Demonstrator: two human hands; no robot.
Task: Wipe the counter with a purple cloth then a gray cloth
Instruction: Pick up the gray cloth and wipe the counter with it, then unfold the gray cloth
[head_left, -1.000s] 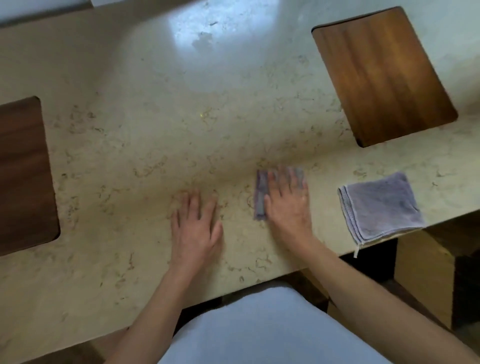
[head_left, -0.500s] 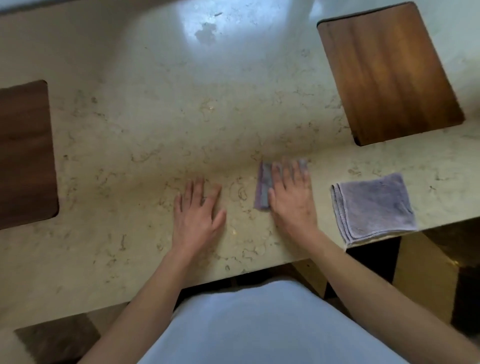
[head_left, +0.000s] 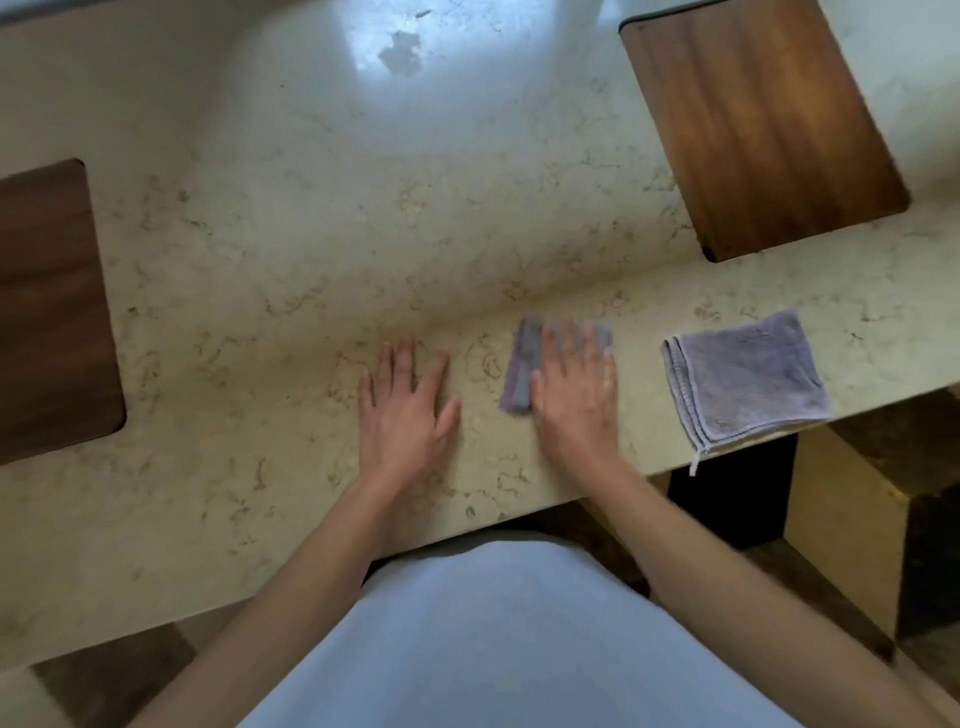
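My right hand lies flat on a folded purple cloth and presses it onto the beige marble counter near the front edge. Only the cloth's left strip and far edge show around the fingers, which are blurred. My left hand rests flat on the bare counter a little to the left, fingers apart, holding nothing. A folded gray cloth lies to the right of my right hand, apart from it, with its near corner at the counter's edge.
A wooden board sits at the back right of the counter and a darker one at the left edge. A shiny patch with a smudge shows at the far middle. Wooden furniture stands below the counter's right end.
My right hand slid the purple cloth slightly right toward the gray cloth, then a little back left. The left hand stayed in place. The view shifted a bit.
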